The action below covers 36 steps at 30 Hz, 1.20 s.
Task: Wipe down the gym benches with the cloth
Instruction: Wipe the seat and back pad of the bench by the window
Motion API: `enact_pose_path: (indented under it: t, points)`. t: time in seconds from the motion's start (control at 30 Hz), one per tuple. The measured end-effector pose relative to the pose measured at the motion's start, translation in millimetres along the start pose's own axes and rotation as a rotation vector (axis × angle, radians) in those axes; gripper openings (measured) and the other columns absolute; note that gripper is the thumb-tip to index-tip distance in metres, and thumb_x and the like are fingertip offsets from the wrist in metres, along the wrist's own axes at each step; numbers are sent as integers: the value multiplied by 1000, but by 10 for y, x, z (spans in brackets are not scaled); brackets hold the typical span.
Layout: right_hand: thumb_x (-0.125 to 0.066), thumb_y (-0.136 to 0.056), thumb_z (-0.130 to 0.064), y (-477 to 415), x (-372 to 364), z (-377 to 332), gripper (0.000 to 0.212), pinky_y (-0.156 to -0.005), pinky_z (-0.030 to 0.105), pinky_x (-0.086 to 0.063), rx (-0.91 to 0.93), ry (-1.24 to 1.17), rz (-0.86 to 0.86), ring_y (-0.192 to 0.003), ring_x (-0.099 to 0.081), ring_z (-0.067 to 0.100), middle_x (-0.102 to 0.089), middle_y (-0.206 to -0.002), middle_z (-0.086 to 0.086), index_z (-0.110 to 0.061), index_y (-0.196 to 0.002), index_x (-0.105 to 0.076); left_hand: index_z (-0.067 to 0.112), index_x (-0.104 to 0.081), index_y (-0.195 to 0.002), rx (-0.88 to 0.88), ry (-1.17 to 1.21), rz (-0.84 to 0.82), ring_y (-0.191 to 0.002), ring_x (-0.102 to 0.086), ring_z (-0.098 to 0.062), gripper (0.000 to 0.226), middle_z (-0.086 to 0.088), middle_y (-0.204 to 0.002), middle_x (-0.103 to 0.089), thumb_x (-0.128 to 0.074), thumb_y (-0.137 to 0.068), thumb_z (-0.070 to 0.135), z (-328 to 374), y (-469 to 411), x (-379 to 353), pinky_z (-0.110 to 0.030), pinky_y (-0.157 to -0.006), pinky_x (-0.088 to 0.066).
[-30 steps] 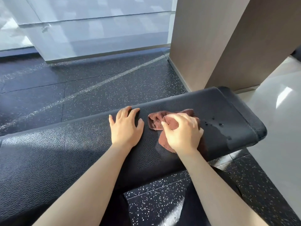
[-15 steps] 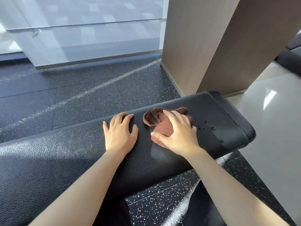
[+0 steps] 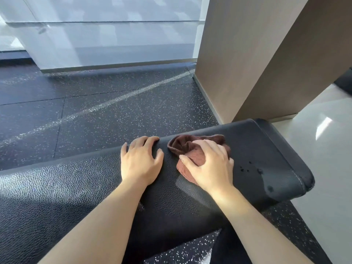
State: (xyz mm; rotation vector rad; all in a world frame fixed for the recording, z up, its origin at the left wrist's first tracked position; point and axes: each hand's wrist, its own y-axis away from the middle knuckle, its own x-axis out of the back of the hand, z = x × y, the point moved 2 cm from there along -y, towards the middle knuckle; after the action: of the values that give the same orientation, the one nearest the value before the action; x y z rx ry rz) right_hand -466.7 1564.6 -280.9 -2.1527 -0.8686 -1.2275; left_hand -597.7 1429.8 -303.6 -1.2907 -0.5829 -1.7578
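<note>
A long black padded gym bench (image 3: 57, 197) runs across the view from lower left to middle right. A crumpled reddish-brown cloth (image 3: 187, 149) lies on its top near the right end. My right hand (image 3: 211, 164) presses down on the cloth, fingers curled around it. My left hand (image 3: 141, 161) lies flat on the bench just left of the cloth, fingers spread over the far edge. A few dark droplets (image 3: 253, 168) dot the bench surface right of the cloth.
Black speckled rubber flooring (image 3: 95, 111) lies beyond the bench. A beige pillar (image 3: 247, 54) stands close behind the bench's right end. Pale glossy floor (image 3: 327, 149) is to the right. A frosted glass wall (image 3: 104, 35) runs along the back.
My right hand slid the cloth towards the far edge of the bench, and its fingers have turned more to the left. My left hand stayed planted.
</note>
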Motion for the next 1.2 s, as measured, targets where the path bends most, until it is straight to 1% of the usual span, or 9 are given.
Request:
enact_pose_path:
  t: [0.13, 0.2, 0.27, 0.37, 0.6, 0.77, 0.87, 0.97, 1.2]
  points:
    - [-48, -76, -76, -121, -12, -40, 63, -98, 55, -32, -10, 91, -56, -135, -27, 14, -37, -144, -16, -43, -130, -46, 37, -47, -125, -8, -3, 4, -127, -39, -14, 40, 9, -132, -50, -38, -87, 45, -8, 7, -9, -42, -114, -13]
    - [-49, -75, -76, -248, -48, -109, 60, -97, 53, -32, -27, 75, -53, -132, -29, 12, -40, -140, -19, -45, -126, -49, 36, -47, -125, -6, -9, 8, -127, -39, -14, 40, 8, -132, -50, -39, -87, 45, -23, 3, -17, -42, -114, -13]
    - [-51, -76, -73, -382, -88, -173, 49, -94, 51, -33, -65, 39, -30, -125, -35, 12, -47, -130, -22, -46, -116, -54, 37, -47, -125, -8, -19, 8, -126, -40, -14, 40, 9, -132, -50, -37, -87, 46, -28, 1, -24, -42, -113, -14]
    - [-51, -78, -70, -540, -141, -234, 39, -92, 50, -33, -106, 30, -28, -118, -39, 14, -52, -120, -20, -43, -106, -58, 36, -48, -124, -11, -23, 3, -125, -41, -15, 42, 9, -130, -51, -35, -86, 47, -27, -9, -29, -42, -113, -16]
    - [-52, -82, -64, -517, -114, -198, 35, -92, 51, -32, -78, -29, -34, -117, -40, 15, -55, -119, -15, -39, -105, -60, 32, -50, -125, -28, -11, -10, -126, -40, -17, 39, 6, -131, -52, -42, -88, 41, 16, -9, 18, -44, -111, -18]
    - [-56, -81, -64, -166, 80, 170, 35, -91, 52, -35, -91, -43, 35, -119, -42, 14, -56, -120, -18, -39, -105, -62, 17, -53, -127, -169, -26, -41, -123, -44, -24, 41, -2, -132, -52, -39, -90, 31, 132, 30, 23, -47, -108, -28]
    - [-55, -81, -64, -164, 223, 427, 35, -92, 54, -37, -166, -23, 93, -119, -43, 15, -56, -121, -18, -40, -105, -62, 22, -53, -127, -105, 27, -43, -125, -41, -23, 38, 0, -134, -50, -42, -92, 33, 381, -6, -55, -49, -111, -19]
    - [-54, -81, -64, -371, 260, 500, 34, -94, 56, -35, -216, -14, 106, -118, -43, 16, -56, -119, -17, -40, -104, -63, 26, -52, -128, -150, 61, -44, -127, -38, -18, 39, 3, -136, -48, -42, -92, 37, 731, -13, -217, -49, -113, -14]
    - [-56, -81, -61, -938, 200, 499, 35, -93, 54, -34, -179, -30, 94, -114, -47, 20, -60, -115, -10, -36, -104, -64, 32, -48, -128, -162, 7, -15, -126, -39, -16, 45, 6, -134, -47, -34, -88, 47, 760, -65, -302, -42, -113, -17]
